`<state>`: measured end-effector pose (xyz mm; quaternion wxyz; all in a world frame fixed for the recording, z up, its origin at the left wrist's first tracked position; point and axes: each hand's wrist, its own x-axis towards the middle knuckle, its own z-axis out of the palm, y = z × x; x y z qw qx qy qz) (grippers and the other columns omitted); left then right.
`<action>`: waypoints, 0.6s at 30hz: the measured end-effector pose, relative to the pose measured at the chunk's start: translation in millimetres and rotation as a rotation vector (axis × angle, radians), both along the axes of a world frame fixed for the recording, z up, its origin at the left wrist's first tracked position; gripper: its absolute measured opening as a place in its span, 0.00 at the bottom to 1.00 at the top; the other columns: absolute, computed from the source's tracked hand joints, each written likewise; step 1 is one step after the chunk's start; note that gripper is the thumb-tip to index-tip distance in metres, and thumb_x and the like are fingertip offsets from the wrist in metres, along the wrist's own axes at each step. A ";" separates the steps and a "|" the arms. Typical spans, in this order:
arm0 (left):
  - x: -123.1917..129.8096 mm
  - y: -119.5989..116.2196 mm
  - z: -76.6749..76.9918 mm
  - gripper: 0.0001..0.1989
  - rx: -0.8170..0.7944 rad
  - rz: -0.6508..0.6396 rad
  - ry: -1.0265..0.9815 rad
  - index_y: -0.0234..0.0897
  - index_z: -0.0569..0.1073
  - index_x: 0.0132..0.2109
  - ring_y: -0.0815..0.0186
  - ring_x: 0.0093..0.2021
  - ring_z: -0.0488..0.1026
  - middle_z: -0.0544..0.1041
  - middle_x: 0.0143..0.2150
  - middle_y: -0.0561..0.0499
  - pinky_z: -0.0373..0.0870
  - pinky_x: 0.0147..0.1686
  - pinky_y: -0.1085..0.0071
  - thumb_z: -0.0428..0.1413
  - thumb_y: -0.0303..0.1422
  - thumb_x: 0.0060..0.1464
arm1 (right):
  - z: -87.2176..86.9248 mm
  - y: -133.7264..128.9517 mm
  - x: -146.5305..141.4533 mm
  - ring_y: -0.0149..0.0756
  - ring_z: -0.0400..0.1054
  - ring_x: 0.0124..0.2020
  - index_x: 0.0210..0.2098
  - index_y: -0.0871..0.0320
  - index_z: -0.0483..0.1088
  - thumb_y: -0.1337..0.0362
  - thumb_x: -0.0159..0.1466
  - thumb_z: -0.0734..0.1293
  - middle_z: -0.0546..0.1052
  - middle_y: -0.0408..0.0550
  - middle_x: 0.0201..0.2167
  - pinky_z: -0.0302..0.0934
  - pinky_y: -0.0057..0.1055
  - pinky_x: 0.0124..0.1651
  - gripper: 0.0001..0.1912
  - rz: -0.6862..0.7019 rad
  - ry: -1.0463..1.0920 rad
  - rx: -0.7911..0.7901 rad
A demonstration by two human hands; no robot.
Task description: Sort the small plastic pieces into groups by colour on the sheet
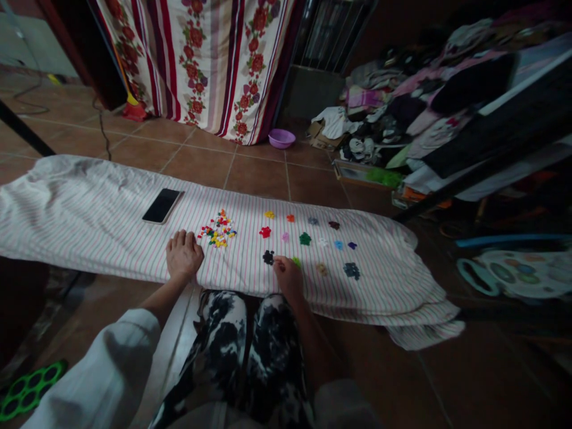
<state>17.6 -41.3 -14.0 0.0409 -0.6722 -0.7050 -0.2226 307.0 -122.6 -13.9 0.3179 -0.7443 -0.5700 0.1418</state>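
**Fine fingertip work suited the black pile**

The right grip (288, 275) had its fingertips drawn together beside the black pieces (268, 257); whether they pinched one was unclear. A light touch, clear of the lime-green pieces (295, 261), seemed wise. The left grip (184, 255) lay loosely open on the desk (241, 268), best kept off the multicoloured pieces (218, 232) just beyond.

"What's spread in front of you?"
"A striped cloth (111, 229), rumpled at its left end."
"And on it?"
"A phone (161, 206) lies to the left, then a mixed heap (218, 231) of coloured bits, my left hand (183, 255) resting just beside it."
"Further right?"
"Small piles (305, 239) in three rough rows. Far: yellow (269, 214), orange (290, 218), grey (313, 220), brown (334, 225). Middle: red (265, 232), pink (285, 237), green (305, 239), white (322, 242), light blue (338, 245), dark blue (353, 245). Near me: black (268, 257), lime (296, 261), tan (321, 269), dark grey (351, 270)."
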 end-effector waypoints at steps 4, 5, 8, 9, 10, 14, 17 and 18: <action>-0.2 0.0 -1.0 0.20 0.011 0.002 0.008 0.35 0.70 0.55 0.52 0.63 0.61 0.68 0.60 0.39 0.53 0.62 0.54 0.44 0.33 0.58 | 3.3 -0.3 -2.4 0.39 0.70 0.41 0.39 0.56 0.74 0.65 0.61 0.60 0.78 0.50 0.38 0.62 0.33 0.47 0.12 0.016 -0.060 -0.007; -0.1 -0.3 -0.7 0.20 0.014 0.001 0.014 0.34 0.70 0.55 0.52 0.63 0.61 0.68 0.60 0.39 0.53 0.62 0.54 0.44 0.33 0.58 | 3.8 0.0 -2.8 0.39 0.70 0.40 0.38 0.57 0.74 0.65 0.61 0.61 0.78 0.51 0.37 0.62 0.33 0.46 0.11 0.011 -0.070 -0.021; 0.2 -1.1 0.5 0.21 0.013 -0.002 0.026 0.33 0.69 0.55 0.52 0.63 0.61 0.68 0.60 0.38 0.53 0.62 0.55 0.43 0.33 0.59 | 3.7 1.0 -2.7 0.39 0.70 0.40 0.36 0.57 0.74 0.65 0.60 0.62 0.78 0.51 0.35 0.61 0.34 0.46 0.09 0.005 -0.070 -0.043; 0.3 -1.2 0.8 0.21 0.010 -0.004 0.024 0.33 0.69 0.55 0.52 0.63 0.61 0.68 0.61 0.38 0.53 0.62 0.54 0.43 0.33 0.59 | 3.3 1.0 -2.4 0.39 0.70 0.40 0.36 0.56 0.73 0.64 0.60 0.62 0.78 0.50 0.35 0.62 0.34 0.46 0.09 0.006 -0.054 -0.038; 0.4 -1.3 1.2 0.21 0.006 -0.005 0.020 0.33 0.69 0.55 0.52 0.63 0.60 0.68 0.61 0.38 0.53 0.62 0.54 0.44 0.33 0.58 | 3.0 0.8 -2.1 0.39 0.70 0.40 0.36 0.56 0.73 0.64 0.60 0.62 0.78 0.50 0.35 0.62 0.34 0.46 0.09 0.007 -0.026 -0.028; 1.0 -1.2 3.4 0.20 -0.012 0.000 -0.004 0.34 0.69 0.55 0.52 0.63 0.60 0.68 0.61 0.38 0.52 0.62 0.53 0.45 0.33 0.58 | 5.5 -3.1 0.3 0.38 0.71 0.36 0.35 0.55 0.71 0.59 0.60 0.62 0.78 0.48 0.33 0.63 0.33 0.43 0.09 -0.025 0.145 0.034; 1.5 -2.0 5.9 0.20 -0.022 -0.011 -0.022 0.35 0.70 0.54 0.52 0.63 0.60 0.68 0.60 0.39 0.52 0.62 0.53 0.45 0.33 0.57 | 13.2 -8.3 6.5 0.37 0.71 0.32 0.32 0.54 0.69 0.54 0.59 0.61 0.77 0.45 0.29 0.63 0.33 0.40 0.11 -0.080 0.198 0.078; 1.6 -2.4 6.6 0.20 -0.022 -0.016 -0.025 0.35 0.70 0.54 0.52 0.64 0.59 0.68 0.60 0.39 0.52 0.62 0.53 0.45 0.33 0.57 | 16.1 -10.2 10.3 0.37 0.70 0.32 0.31 0.54 0.68 0.53 0.59 0.61 0.76 0.45 0.28 0.62 0.32 0.39 0.11 -0.103 0.202 0.092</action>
